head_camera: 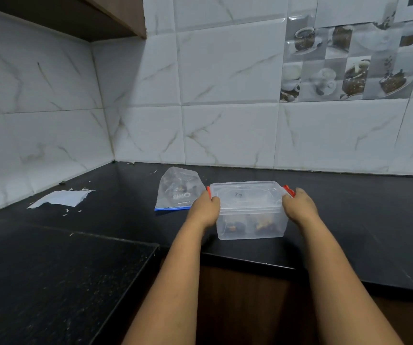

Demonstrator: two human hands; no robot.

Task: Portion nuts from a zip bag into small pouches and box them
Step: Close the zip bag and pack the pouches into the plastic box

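A black stone countertop (337, 207) is backed by white marble-look wall tiles (225, 133). A lidded clear plastic box (249, 210) with red side clips stands on it near the front edge and is gripped at both ends, the left hand (204, 209) and right hand (300, 207) curled around its rim. Small pouches of nuts (247, 225) are seen inside. A zip bag (178, 189) lies flat just left of the box; torn paper (63, 198) lies well apart.

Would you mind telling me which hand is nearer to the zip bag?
Left. The left hand grips the box end beside the zip bag; the right hand grips the far end.
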